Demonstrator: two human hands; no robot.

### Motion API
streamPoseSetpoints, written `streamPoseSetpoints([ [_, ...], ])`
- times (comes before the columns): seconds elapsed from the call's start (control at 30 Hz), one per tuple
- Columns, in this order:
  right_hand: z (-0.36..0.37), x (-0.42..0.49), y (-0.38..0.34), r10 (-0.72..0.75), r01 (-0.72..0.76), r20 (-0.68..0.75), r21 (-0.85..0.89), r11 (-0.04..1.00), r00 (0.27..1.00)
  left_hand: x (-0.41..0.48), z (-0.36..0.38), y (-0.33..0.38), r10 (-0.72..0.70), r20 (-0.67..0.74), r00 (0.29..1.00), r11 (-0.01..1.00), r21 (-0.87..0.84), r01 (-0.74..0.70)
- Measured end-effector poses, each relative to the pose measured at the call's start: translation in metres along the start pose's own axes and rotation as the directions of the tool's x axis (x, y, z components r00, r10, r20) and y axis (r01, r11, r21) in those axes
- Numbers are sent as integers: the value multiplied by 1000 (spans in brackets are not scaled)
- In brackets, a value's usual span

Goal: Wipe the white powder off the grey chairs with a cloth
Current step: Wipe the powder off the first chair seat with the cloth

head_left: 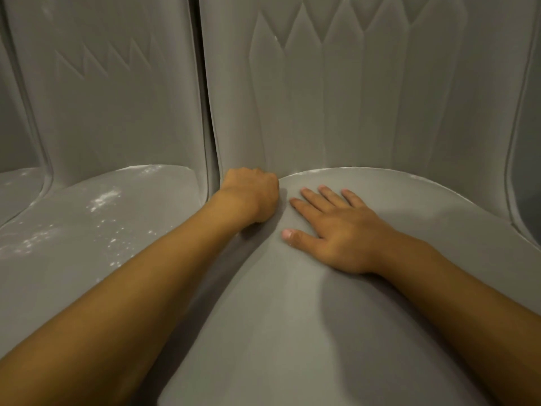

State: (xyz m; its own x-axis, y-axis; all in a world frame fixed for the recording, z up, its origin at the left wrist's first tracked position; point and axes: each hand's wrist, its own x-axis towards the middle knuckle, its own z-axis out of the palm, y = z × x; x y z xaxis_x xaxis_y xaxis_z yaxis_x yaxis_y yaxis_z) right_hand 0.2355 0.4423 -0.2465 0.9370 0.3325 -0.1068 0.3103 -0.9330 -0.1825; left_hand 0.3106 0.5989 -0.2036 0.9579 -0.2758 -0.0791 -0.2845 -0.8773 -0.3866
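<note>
Left hand (250, 194): fisted, rear left corner of right chair seat (292, 332); cloth unseen, contents of fist unclear.
Right hand (336, 230): flat, fingers spread, same seat.
White powder (102, 199): left chair seat (73, 268).
Advice: drag crevice outward, firm strokes.

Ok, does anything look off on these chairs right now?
White powder lies scattered over the left chair seat, unwiped. A thin trace lines the back rim of the right chair seat. Oddly, no cloth shows: the left hand is fisted at that seat's back corner, the right hand lies flat on it.
</note>
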Motion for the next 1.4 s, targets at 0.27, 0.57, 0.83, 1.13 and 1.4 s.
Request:
streamPoseSetpoints([
  [0.27, 0, -2, 0, -4, 4, -10, -2, 1000, 1000, -13, 4, -16, -7, 109, 994, 986, -164, 25],
  [0.57, -2, -3, 0, -15, 15, -2, -4, 1000, 1000, -51, 6, -47, 66, 232, 970, 933, -360, 22],
  [0.83, -9, 12, -4, -101, 101, 7, -10, 995, 995, -69, 19, -48, 19, 27, 999, 946, -325, -9],
  [1.13, -15, 19, -8, -64, 56, 102, 87, 995, 993, -1, -4, -8, 13, -140, 990, 971, -235, -46],
  [1.4, -8, 16, -5, -93, 91, 66, 40, 995, 993, 42, -1, 18, 26, -63, 998, 971, -237, -40],
])
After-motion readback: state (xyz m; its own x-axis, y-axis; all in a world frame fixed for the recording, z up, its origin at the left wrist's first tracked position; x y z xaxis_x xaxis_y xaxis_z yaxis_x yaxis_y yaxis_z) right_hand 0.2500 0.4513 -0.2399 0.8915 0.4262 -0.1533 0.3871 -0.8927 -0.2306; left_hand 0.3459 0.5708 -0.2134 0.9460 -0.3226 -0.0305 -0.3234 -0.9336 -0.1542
